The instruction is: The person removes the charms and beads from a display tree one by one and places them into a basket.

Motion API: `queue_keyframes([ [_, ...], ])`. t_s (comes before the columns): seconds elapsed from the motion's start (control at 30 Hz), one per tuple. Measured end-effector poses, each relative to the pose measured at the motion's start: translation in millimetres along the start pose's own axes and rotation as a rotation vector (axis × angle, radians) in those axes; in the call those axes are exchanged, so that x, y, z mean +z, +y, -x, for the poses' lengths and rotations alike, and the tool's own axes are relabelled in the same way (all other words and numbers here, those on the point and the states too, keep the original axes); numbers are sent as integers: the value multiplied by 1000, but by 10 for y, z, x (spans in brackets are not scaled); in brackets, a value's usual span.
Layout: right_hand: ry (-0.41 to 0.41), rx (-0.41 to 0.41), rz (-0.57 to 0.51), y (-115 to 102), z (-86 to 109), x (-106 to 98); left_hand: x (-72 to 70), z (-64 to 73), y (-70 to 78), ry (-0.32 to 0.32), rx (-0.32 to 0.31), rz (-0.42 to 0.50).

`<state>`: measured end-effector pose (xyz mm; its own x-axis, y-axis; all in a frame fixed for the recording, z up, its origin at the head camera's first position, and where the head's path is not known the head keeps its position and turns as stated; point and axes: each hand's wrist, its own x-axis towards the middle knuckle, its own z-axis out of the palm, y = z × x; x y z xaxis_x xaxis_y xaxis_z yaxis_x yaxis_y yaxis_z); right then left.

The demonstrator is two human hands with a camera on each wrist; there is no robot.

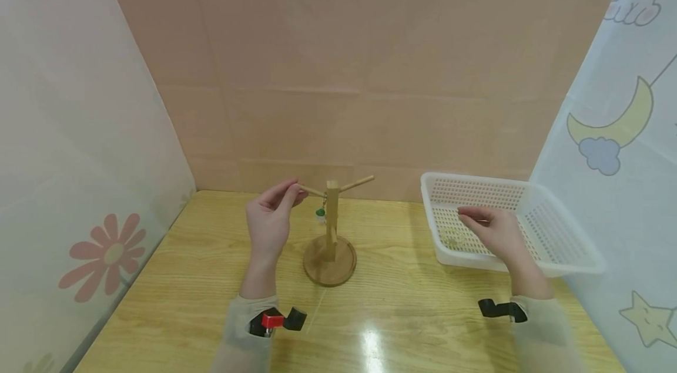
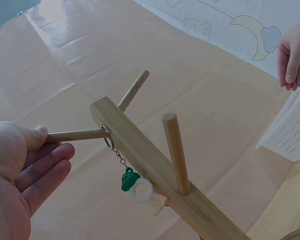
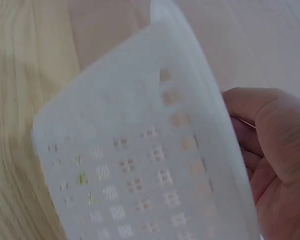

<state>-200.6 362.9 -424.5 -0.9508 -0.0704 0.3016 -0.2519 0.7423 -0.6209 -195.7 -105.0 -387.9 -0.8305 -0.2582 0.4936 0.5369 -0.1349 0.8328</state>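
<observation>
A wooden stand point(image 1: 331, 220) with a round base and several pegs stands on the table. My left hand point(image 1: 270, 214) pinches the outer end of its left peg point(image 2: 77, 135) between thumb and index finger, the other fingers loosely bent below. Where that peg meets the post, a keychain hangs by its metal ring point(image 2: 108, 138), with a green-topped charm point(image 2: 130, 179) and a white ring dangling beneath. My right hand point(image 1: 494, 231) is over the white basket point(image 1: 429, 214), fingers pointing down and loosely bent, with nothing visible hanging from them. Part of it is hidden behind the basket rim in the right wrist view.
Inside the basket, near its left side, lies a small yellowish thing point(image 1: 452, 239). The basket stands at the table's right, by a patterned cloth wall point(image 1: 608, 185). A beige sheet point(image 1: 338, 67) closes off the back.
</observation>
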Motion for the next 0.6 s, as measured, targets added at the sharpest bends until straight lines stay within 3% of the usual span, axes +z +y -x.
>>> queue_keyframes([
  [0.33, 148, -26, -86, -389, 60, 229, -24, 1, -16, 1, 36, -52],
  [0.6, 250, -168, -212, -700, -54, 447, -40, -2, -22, -18, 112, -145],
])
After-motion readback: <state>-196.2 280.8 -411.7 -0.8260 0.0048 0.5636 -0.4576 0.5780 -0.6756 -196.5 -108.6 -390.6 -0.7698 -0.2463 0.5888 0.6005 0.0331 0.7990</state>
